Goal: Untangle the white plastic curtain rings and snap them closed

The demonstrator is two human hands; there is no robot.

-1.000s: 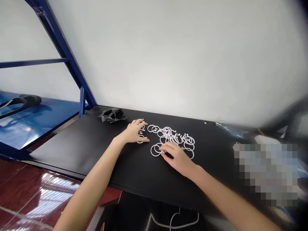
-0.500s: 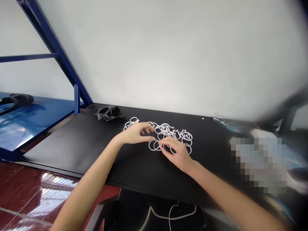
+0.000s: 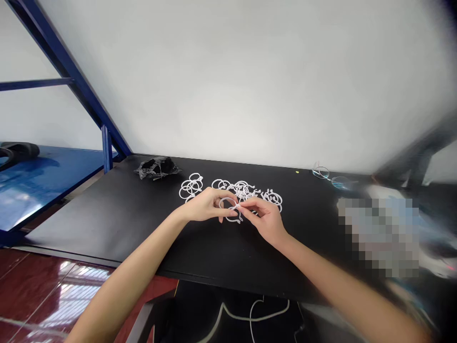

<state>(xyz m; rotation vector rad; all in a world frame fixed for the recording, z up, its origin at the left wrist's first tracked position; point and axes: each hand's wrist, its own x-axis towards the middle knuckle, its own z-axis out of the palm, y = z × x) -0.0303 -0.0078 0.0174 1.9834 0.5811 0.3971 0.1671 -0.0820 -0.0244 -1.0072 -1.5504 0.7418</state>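
Note:
Between my hands is a thin white cord ring (image 3: 227,198), raised a little above the table. My right hand (image 3: 267,220) pinches it between thumb and fingertips at the crossing ends. My left hand (image 3: 207,204) is closed around its left side, thumb in front and fingers behind. Just below, another white ring (image 3: 233,221) with small knobbed ends shows under my fingers; I cannot tell whether it touches them. Behind my right hand spreads a pile of similar white rings (image 3: 243,188), partly hidden. A smaller cluster of white rings (image 3: 186,190) lies beyond my left wrist.
The black table (image 3: 143,228) meets a pale wall at the back. A crumpled black plastic bag (image 3: 157,167) lies back left, eyeglasses (image 3: 321,172) back right. A blurred-out patch (image 3: 383,238) covers things at right. White cables (image 3: 250,318) hang below the front edge.
My left hand has moved in to meet my right and closed on the ring. The ring has come up off the table. The view has shifted slightly.

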